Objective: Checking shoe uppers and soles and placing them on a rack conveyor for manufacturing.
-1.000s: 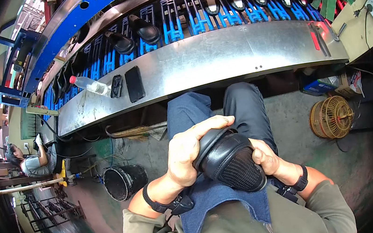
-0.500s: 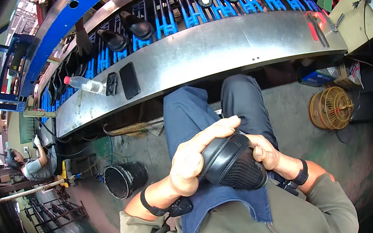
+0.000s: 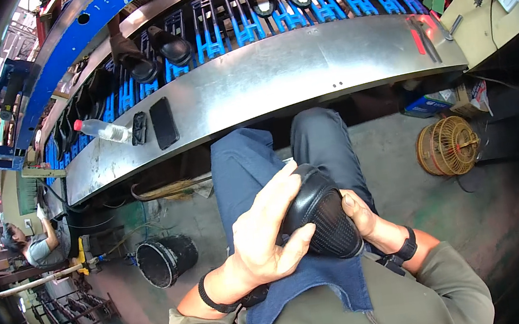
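Note:
A black shoe [image 3: 326,212] with a perforated toe sits over my lap, toe toward my body. At its right side, my right hand [image 3: 359,214] grips it, thumb on the upper and the other fingers hidden. My left hand [image 3: 268,226] lies against the left side, fingers stretched out along it and thumb spread apart toward the toe. Part of the shoe is behind this hand. A blue denim apron [image 3: 302,287] is beneath.
Ahead stands a metal-topped bench [image 3: 248,78] carrying a phone [image 3: 164,123], a dark case [image 3: 139,128] and a bottle [image 3: 101,130]. Beyond, several shoes rest on a blue rack [image 3: 210,34]. A black bucket [image 3: 166,261] stands left, a wicker basket [image 3: 447,146] right. Another person [image 3: 44,246] works far left.
The shoe has turned, its toe swinging slightly to the right. My left thumb has opened away from the fingers, and my right hand has shifted along the side. The whole view has moved slightly.

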Demonstrator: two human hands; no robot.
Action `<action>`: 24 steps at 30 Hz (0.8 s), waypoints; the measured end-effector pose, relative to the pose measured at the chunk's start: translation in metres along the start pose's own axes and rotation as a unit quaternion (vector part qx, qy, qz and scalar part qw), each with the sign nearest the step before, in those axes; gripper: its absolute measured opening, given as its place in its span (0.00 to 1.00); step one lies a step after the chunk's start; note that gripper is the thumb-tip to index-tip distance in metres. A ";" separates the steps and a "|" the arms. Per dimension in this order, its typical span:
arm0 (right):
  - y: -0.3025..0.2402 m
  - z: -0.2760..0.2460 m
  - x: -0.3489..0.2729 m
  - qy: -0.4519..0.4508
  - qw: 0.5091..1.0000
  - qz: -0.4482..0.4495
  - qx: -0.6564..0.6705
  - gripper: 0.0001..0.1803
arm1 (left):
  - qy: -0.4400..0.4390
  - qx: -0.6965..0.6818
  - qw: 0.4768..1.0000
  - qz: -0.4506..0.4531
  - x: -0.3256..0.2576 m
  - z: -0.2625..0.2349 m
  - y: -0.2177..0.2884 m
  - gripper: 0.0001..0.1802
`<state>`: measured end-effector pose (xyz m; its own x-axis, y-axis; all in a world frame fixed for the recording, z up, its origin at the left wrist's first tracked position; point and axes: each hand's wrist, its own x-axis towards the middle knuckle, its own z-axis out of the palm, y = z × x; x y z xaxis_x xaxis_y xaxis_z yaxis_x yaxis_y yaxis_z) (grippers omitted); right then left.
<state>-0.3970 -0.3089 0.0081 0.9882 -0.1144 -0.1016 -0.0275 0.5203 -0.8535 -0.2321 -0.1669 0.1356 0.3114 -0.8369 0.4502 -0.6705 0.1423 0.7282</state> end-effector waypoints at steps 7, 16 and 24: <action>-0.024 0.013 0.007 0.077 0.964 -0.028 0.254 0.49 | 0.019 -0.176 0.981 -0.077 0.001 0.033 -0.012 0.47; -0.009 0.011 0.011 0.010 0.899 0.003 0.439 0.44 | -0.099 -0.145 0.983 -0.057 0.034 0.002 -0.020 0.35; -0.028 0.028 0.021 0.086 0.908 -0.010 0.410 0.35 | -0.062 -0.046 0.997 -0.021 0.025 -0.004 -0.004 0.37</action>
<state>-0.3709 -0.3018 0.0441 0.9471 -0.2246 -0.2293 0.1811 0.9638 -0.1959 -0.2193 -0.1867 0.1462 0.2488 -0.9014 0.3543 -0.5926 0.1477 0.7919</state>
